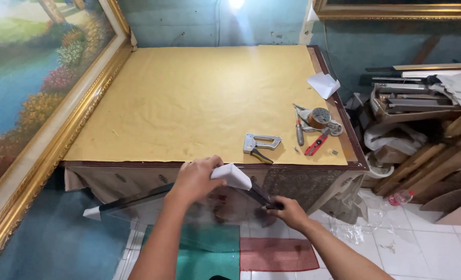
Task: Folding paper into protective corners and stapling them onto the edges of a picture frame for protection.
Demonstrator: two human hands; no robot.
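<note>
I hold a clear glass pane (199,218) with dark edges, tilted in front of the table's near edge. My left hand (195,180) grips a white corner protector (233,176) on the pane's upper corner. My right hand (288,211) is closed on the pane's dark right edge (259,196), just below that corner. Another white corner protector (91,212) caps the pane's left corner. The pane's lower part is hidden behind my arms.
The table (189,103) is covered with yellow-brown paper; a staple gun (261,143), screwdriver (299,132), red cutter (316,144), tape roll (320,117) and white paper (323,84) lie at its right. A gold-framed painting (44,135) leans left. Frame mouldings (422,101) are piled right.
</note>
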